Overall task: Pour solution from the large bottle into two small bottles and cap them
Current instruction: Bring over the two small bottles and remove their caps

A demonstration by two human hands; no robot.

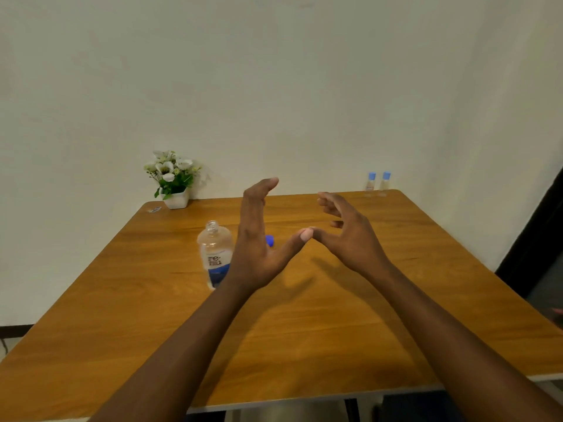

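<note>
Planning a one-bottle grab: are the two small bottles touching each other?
Apart: head view shows wall between the left small bottle and right small bottle.

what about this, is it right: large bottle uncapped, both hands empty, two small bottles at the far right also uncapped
No: the head view shows the two small bottles capped in blue. The large bottle is uncapped, and the left hand and right hand are empty.

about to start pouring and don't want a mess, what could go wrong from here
1. The large bottle stands uncapped right beside the left hand; a stray move could tip and spill it.
2. The small bottles sit at the far edge of the table; a clumsy reach might knock them off.
3. The loose blue cap lies behind that hand and could get swept away.
</note>
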